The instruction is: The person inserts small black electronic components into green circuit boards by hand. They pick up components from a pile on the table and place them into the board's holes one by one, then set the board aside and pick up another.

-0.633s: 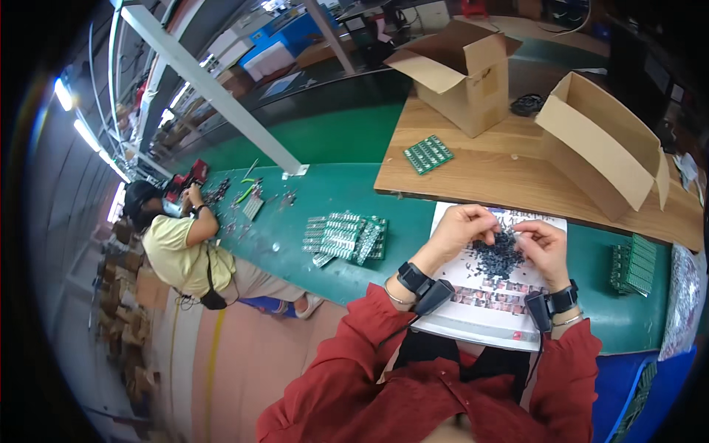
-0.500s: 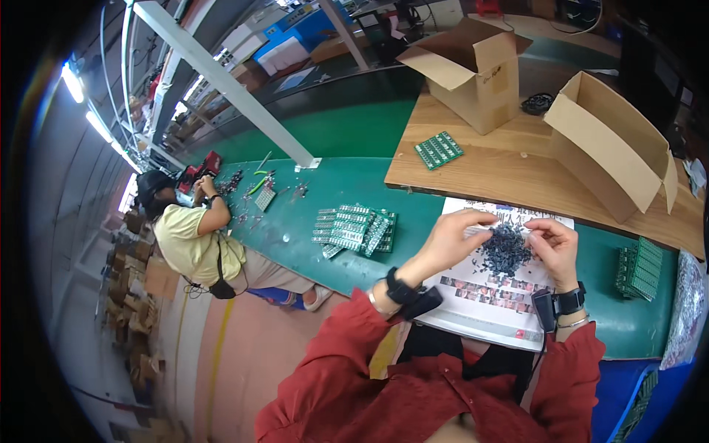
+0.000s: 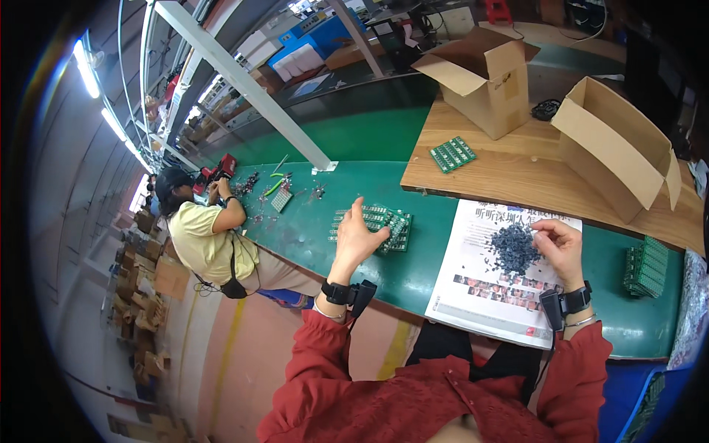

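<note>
Head view: I am sitting at a green bench (image 3: 369,133) with both forearms coming in from the six o'clock edge. My left hand (image 3: 358,238) is reaching toward ten o'clock, fingers spread wide and holding nothing, its fingertips just short of a stack of green circuit boards (image 3: 384,225) lying flat on the bench. My right hand (image 3: 557,247) is hovering at the three o'clock side of a pile of small dark parts (image 3: 513,247) heaped on a printed paper sheet (image 3: 491,295); thumb and forefinger are pinched nearly closed, but whether a part is between them I cannot tell.

Handling judgement: the boards look thin, stiff and light, with fragile surfaces, so I would be taking them by their long edges. The dark parts look tiny, light and prone to scatter; a fingertip pinch suits them.

Clearances: the bench edge is running close below the paper at six o'clock. A wooden board (image 3: 517,173) carrying two open cardboard boxes (image 3: 487,70) is bounding the twelve o'clock side. More green boards (image 3: 646,266) are sitting at three o'clock. A co-worker in a yellow shirt (image 3: 203,236) is seated well apart at nine o'clock.
</note>
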Tool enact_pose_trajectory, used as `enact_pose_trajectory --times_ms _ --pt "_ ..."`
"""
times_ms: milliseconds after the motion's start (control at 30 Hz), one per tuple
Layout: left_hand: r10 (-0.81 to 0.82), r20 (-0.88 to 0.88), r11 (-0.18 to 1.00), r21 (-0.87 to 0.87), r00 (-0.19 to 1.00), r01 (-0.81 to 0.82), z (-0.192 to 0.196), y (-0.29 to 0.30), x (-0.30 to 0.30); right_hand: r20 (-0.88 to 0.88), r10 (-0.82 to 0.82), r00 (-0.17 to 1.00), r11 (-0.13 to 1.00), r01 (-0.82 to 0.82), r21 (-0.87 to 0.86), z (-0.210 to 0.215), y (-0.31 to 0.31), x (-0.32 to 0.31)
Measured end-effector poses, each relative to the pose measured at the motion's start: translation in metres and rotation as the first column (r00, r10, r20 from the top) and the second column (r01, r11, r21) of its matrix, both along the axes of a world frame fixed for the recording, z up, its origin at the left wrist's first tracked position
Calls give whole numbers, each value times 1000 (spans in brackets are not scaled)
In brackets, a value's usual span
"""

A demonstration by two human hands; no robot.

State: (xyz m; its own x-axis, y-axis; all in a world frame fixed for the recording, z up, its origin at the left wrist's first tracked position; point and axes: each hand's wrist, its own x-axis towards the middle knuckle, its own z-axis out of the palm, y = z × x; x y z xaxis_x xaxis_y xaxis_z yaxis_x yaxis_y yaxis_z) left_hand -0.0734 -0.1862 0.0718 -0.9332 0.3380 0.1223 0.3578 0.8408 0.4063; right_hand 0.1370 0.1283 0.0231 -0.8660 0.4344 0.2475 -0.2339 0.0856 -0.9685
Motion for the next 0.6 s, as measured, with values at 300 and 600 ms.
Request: enact_pose_trajectory --times_ms 300,600 --pt "-58 -299 998 1 952 61 13 8 15 -21 34 999 999 -34 13 -3 -9 1" --pt "-608 -353 768 -38 711 639 7 119 69 -119 41 992 991 -55 -122 -7 -19 -15"
